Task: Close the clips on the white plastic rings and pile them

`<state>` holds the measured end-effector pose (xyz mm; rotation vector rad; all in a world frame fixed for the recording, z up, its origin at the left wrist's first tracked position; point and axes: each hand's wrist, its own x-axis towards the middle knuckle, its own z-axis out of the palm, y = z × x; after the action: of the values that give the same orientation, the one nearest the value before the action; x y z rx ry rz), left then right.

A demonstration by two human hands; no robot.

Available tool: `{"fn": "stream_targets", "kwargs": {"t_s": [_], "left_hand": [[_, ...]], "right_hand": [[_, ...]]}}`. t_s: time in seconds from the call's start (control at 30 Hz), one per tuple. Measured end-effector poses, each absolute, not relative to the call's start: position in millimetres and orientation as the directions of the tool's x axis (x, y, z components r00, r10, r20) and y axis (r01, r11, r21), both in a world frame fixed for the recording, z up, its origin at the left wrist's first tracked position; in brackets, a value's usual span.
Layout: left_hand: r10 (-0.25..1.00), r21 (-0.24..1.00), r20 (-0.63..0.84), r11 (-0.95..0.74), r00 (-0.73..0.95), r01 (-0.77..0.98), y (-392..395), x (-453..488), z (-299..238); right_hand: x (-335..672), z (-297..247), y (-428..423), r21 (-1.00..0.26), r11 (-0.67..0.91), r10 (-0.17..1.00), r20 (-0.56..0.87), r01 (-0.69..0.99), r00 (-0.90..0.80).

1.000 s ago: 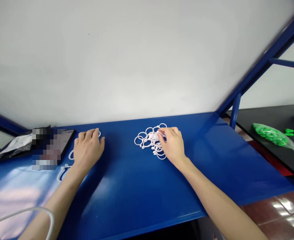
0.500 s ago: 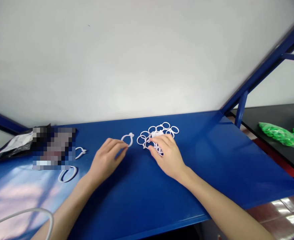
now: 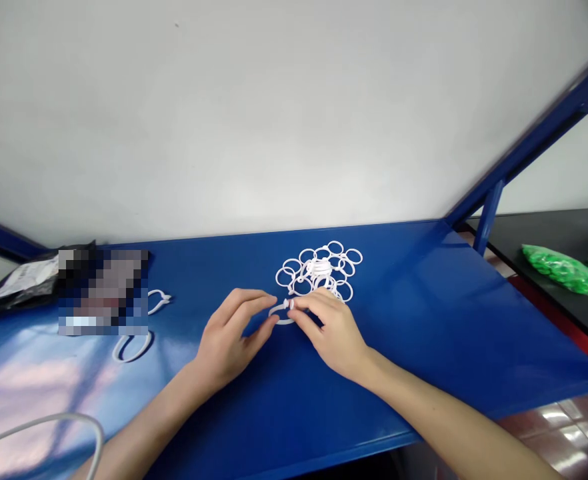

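Low over the table, a white plastic ring with a knobbed joint is between my two hands. My left hand has thumb and forefinger about its left side, the fingertips touching it. My right hand pinches it near the small knobs at its upper right. Just behind my right hand lies a heap of similar white rings, some overlapping and partly stacked. To the left, two more white rings lie apart: one ring near the pixelated package, another ring closer to me.
The blue table meets a pale wall. At left lie a black package and a pixelated flat package. A pale cable curves across the front left. Beyond the blue frame, a bag of green pieces rests on a black surface.
My left hand has brought its ring rightward and nearer to me. My right hand has come off the heap and now grips that same ring. The heap lies more in view.
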<state>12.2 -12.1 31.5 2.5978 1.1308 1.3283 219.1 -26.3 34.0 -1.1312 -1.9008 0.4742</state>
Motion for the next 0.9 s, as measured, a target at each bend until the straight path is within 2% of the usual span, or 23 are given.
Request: {"fn": "stream_targets", "kwargs": {"t_s": [0.1, 0.2, 0.37, 0.47, 0.63, 0.9], "left_hand": [[0.664, 0.444, 0.639, -0.731, 0.388, 0.519, -13.5, 13.8, 32.7], [0.722, 0.559, 0.589, -0.688, 0.362, 0.463, -14.3, 14.7, 34.2], [0.868, 0.792, 0.373, -0.481, 0.327, 0.376, -15.7, 13.9, 34.8], [0.914, 0.881, 0.26, -0.357, 0.312, 0.311, -15.6, 12.9, 32.1], [0.921, 0.91, 0.211, -0.307, 0.327, 0.278, -14.3, 11.3, 31.4], [0.89, 0.883, 0.258, -0.375, 0.377, 0.282, -13.6, 9.0, 32.9]], "right_hand": [[218.8, 28.7, -27.4, -0.618, 0.602, 0.792, 0.541, 0.505, -0.282], [219.4, 28.5, -28.0, -0.602, 0.625, 0.776, 0.546, 0.496, -0.315], [220.4, 33.4, -29.1, -0.572, 0.63, 0.774, 0.512, 0.525, -0.371], [219.9, 33.6, -29.9, -0.555, 0.64, 0.766, 0.517, 0.532, -0.383], [219.3, 32.5, -30.3, -0.569, 0.629, 0.776, 0.503, 0.529, -0.381], [220.4, 35.0, -31.5, -0.566, 0.657, 0.754, 0.491, 0.497, -0.438]]}}
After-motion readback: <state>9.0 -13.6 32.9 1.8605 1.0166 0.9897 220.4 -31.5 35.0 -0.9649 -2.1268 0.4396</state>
